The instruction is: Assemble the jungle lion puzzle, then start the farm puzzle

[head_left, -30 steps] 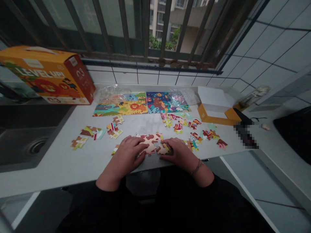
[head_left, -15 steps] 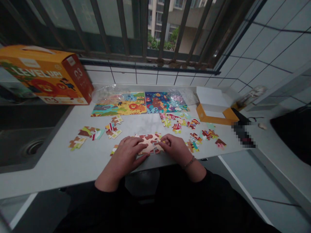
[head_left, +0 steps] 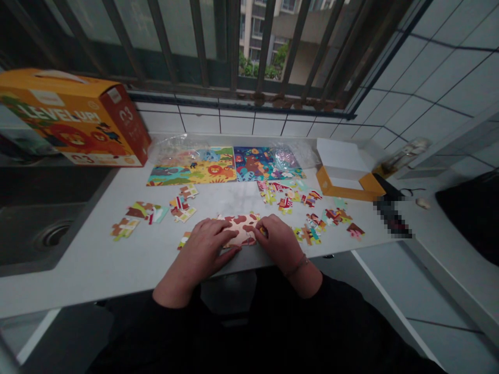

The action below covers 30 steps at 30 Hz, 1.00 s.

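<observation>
A partly joined jigsaw puzzle (head_left: pixel 242 228) with brown patches on cream lies near the counter's front edge. My left hand (head_left: pixel 205 246) rests on its left side, fingers stretched out and covering part of it. My right hand (head_left: pixel 276 240) is at the puzzle's right edge, its fingers curled and its thumb against a jigsaw piece there. That piece is mostly hidden by the fingers. Loose jigsaw pieces (head_left: pixel 312 228) lie just right of my right hand. More joined pieces (head_left: pixel 182 209) lie beyond my left hand.
A puzzle cluster (head_left: pixel 142 214) lies at left, near the sink (head_left: pixel 42 218). Two picture sheets (head_left: pixel 212 174) with clear plastic bags lie at the back. An orange box (head_left: pixel 78 122) stands back left; an opened box (head_left: pixel 346 184) sits back right. Several pieces (head_left: pixel 286 202) lie before it.
My right hand has moved slightly left, bringing its piece against the puzzle. The grey gap seen in the brown-patched part is closed. My left hand has stayed in place.
</observation>
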Motion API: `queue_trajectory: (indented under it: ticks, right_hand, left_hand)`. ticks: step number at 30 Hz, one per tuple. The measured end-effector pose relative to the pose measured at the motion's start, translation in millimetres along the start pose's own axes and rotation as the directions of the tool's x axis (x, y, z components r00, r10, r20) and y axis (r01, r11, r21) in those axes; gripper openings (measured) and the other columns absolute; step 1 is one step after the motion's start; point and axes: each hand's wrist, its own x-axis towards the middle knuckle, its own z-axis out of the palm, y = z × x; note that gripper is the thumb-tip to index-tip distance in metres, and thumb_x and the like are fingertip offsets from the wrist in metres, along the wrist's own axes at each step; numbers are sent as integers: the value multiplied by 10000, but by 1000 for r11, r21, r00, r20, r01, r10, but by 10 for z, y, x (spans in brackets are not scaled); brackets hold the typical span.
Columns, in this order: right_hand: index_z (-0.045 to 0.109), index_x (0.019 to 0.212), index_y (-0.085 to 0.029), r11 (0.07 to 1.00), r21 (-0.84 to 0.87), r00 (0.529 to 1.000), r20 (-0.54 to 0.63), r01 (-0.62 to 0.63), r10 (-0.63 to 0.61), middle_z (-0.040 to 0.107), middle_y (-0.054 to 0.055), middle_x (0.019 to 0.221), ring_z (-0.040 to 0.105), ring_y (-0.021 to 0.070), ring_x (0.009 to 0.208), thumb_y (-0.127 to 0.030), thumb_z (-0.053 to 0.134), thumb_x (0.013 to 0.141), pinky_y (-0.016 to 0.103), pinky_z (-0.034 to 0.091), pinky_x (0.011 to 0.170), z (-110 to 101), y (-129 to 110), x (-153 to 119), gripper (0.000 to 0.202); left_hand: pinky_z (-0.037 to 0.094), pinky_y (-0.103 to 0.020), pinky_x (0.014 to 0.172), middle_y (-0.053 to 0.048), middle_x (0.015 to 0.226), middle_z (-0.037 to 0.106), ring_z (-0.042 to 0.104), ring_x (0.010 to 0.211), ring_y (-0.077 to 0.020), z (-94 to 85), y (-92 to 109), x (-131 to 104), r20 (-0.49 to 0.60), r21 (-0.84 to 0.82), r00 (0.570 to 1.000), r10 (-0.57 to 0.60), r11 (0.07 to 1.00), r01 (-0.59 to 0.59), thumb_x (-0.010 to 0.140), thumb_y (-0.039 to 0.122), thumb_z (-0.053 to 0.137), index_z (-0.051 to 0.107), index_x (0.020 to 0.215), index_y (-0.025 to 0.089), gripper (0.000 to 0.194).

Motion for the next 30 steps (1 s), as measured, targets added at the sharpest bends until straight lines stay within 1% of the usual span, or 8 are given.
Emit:
queue_trajectory:
  ticks: [8, 11, 16, 19, 21, 23, 27, 30]
  right_hand:
    - [632, 905, -245, 995, -96, 996, -80, 21, -29, 684, 48, 895, 629, 212, 814, -239, 650, 1098, 328, 449, 703, 66, -105, -63, 194]
    - [635, 905, -243, 992, -117, 994, -96, 39, -50, 679, 43, 890, 632, 208, 805, -251, 640, 1114, 326, 451, 703, 68, -114, -83, 210]
    - [643, 879, -249, 991, -124, 995, -88, 45, -57, 687, 41, 887, 654, 218, 836, -207, 673, 1087, 340, 466, 729, 76, -121, -89, 214]
    - [666, 914, -245, 996, -81, 992, -118, 26, -35, 706, 38, 901, 666, 217, 836, -223, 660, 1096, 345, 478, 746, -12, -86, -96, 184]
    - [685, 956, -239, 998, -68, 985, -174, -7, -5, 717, 39, 911, 677, 218, 843, -251, 639, 1112, 350, 487, 765, -129, -22, -125, 163]
    - [696, 982, -238, 996, -81, 973, -232, -29, 9, 726, 46, 919, 684, 229, 867, -286, 624, 1121, 359, 496, 800, -272, 86, -182, 163]
    - [702, 1020, -234, 989, -141, 948, -317, -48, 1, 731, 65, 924, 666, 254, 880, -342, 591, 1139, 393, 500, 848, -527, 419, -357, 195]
    - [704, 1031, -239, 981, -180, 927, -375, -66, -6, 750, 79, 949, 671, 270, 901, -368, 566, 1148, 416, 505, 866, -653, 700, -496, 223]
  left_hand:
    - [529, -589, 1092, -124, 1366, 772, 705, 1251, -360, -23, 13, 9, 0, 13, 1000, -9, 1000, 9, 1043, 412, 747, 768, 1276, 272, 273]
    - [493, -628, 1148, -116, 1364, 776, 702, 1262, -358, -2, 68, 10, -5, 37, 1000, 28, 999, -27, 1048, 387, 734, 751, 1271, 259, 258]
    - [408, -643, 1265, -98, 1505, 730, 651, 1406, -355, 182, 270, 78, -13, 21, 992, 126, 992, -125, 1012, 312, 753, 668, 1418, 260, 418]
    - [489, -591, 1182, -93, 1459, 758, 702, 1316, -339, 304, 340, 125, 1, 38, 995, 105, 994, -105, 1035, 292, 720, 699, 1342, 250, 310]
    - [539, -556, 1091, -78, 1393, 790, 742, 1220, -322, 353, 331, 142, -3, 29, 996, 86, 996, -86, 1057, 276, 690, 735, 1248, 254, 198]
    - [557, -532, 1033, -62, 1347, 814, 764, 1168, -306, 379, 293, 146, -24, 10, 996, 84, 996, -84, 1076, 241, 658, 756, 1203, 260, 162]
    - [554, -525, 1019, -71, 1356, 828, 783, 1202, -294, 408, 208, 140, -62, -18, 993, 98, 995, -100, 1064, 151, 629, 770, 1223, 262, 239]
    - [552, -538, 1024, -89, 1414, 810, 778, 1249, -304, 419, 179, 138, -42, -20, 996, 81, 996, -82, 1016, 90, 630, 769, 1266, 254, 329]
